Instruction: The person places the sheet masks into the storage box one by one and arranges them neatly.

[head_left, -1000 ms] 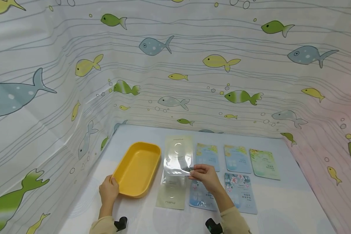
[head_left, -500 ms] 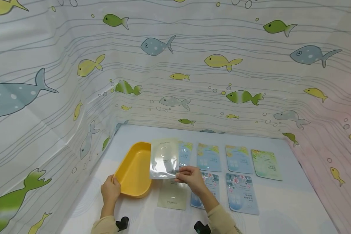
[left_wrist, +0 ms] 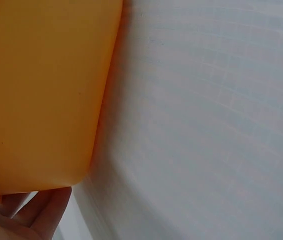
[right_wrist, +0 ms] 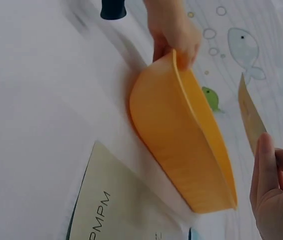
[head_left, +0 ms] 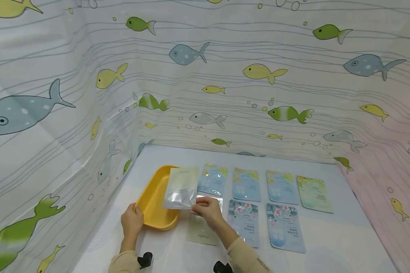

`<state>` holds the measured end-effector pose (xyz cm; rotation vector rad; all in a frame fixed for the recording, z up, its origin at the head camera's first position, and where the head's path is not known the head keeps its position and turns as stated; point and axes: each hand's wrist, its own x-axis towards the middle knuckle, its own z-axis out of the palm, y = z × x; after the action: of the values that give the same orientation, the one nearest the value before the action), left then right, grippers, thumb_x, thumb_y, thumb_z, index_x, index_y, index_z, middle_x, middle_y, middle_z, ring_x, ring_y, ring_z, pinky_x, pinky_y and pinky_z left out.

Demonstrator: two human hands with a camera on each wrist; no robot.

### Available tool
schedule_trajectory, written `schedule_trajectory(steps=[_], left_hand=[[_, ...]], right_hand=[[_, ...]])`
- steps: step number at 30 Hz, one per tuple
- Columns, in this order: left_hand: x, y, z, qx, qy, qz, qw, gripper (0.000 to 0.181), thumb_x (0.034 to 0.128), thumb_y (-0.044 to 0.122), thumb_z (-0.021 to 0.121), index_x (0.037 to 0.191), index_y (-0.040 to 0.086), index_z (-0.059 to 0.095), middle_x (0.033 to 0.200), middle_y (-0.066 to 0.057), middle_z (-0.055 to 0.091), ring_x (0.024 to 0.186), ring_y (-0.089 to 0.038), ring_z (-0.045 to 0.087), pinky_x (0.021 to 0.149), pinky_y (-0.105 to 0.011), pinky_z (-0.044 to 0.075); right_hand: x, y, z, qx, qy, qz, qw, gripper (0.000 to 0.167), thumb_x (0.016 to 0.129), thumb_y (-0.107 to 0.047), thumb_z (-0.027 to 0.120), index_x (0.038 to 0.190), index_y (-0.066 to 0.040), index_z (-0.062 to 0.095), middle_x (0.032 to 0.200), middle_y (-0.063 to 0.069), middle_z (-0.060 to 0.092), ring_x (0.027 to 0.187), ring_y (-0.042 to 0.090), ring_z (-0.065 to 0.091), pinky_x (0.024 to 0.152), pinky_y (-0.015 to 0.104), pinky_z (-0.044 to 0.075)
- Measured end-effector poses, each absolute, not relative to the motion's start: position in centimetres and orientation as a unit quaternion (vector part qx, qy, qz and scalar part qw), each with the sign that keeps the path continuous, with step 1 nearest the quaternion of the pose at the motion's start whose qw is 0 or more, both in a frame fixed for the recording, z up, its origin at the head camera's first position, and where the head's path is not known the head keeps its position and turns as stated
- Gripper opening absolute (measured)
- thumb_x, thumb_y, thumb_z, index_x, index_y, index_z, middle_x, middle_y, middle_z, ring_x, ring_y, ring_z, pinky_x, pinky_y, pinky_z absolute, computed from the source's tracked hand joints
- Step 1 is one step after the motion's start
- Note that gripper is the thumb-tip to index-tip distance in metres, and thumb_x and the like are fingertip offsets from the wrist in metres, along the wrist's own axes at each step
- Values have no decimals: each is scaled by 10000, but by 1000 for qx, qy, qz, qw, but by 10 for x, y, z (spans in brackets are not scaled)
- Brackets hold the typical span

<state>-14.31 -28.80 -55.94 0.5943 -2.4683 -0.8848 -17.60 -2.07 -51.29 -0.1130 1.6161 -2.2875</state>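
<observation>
A yellow plastic tray [head_left: 157, 197] stands on the left of the table. My left hand [head_left: 132, 220] grips its near left rim; in the left wrist view the fingers [left_wrist: 49, 210] curl at the end of its wall. Pinched by one corner in my right hand [head_left: 208, 212] is a pale, shiny sheet mask packet [head_left: 182, 189], held over the tray's right side. From the right wrist view, the packet [right_wrist: 251, 117] appears nearly edge-on, apart from the tray. Below my right hand lies another pale packet [head_left: 201, 230] marked PMPM, partly hidden by the hand.
Right of the tray, blue packets with yellow flowers [head_left: 213, 180] and a green packet [head_left: 315, 193] form a back row. Nearer lie two blue packets with pink flowers [head_left: 285, 227]. A fish-print sheet [head_left: 205, 102] rises behind and beside the table.
My right hand has carried the pale packet leftward, from above the other packets to over the tray. A blue packet behind it has come into view. The left hand still holds the tray's rim.
</observation>
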Motion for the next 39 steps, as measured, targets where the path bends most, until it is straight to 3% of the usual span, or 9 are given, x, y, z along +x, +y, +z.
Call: schedule_trajectory(steps=[6,14,25,35,39], left_hand=[[-145,-287,-561,222,-891,-319,234,277,906,33,421,1029,-155,584,965,-356,614,868,-568,560,778,-602,425],[-146,-287,-563,208,-893,-316,243,263,900,26,430,1004,-155,590,929,-355,620,831,-572,564,744,-608,430],[-147,-288,-564,204,-892,-310,257,247,888,16,442,987,-150,595,915,-347,626,813,-570,569,731,-609,433],[-147,-288,-565,202,-892,-315,252,263,893,24,430,996,-156,592,925,-351,624,822,-569,570,735,-613,433],[-146,-287,-566,204,-891,-316,254,263,889,21,427,992,-156,593,913,-350,625,806,-564,571,728,-611,432]], right_hand=[[-175,-41,-514,-7,568,-807,165,257,762,173,595,1011,213,543,786,242,652,674,219,694,684,357,557],[-171,-65,-514,36,597,-786,156,202,752,161,622,942,177,555,671,75,583,618,196,681,647,337,559],[-171,-100,-518,83,620,-766,149,191,727,156,650,898,138,566,674,86,576,582,172,670,604,289,553],[-173,-110,-521,75,656,-738,137,153,722,163,639,859,145,574,651,96,593,552,167,660,563,270,547],[-175,-111,-522,65,702,-698,128,116,694,141,660,779,96,595,682,90,577,527,156,654,530,250,537]])
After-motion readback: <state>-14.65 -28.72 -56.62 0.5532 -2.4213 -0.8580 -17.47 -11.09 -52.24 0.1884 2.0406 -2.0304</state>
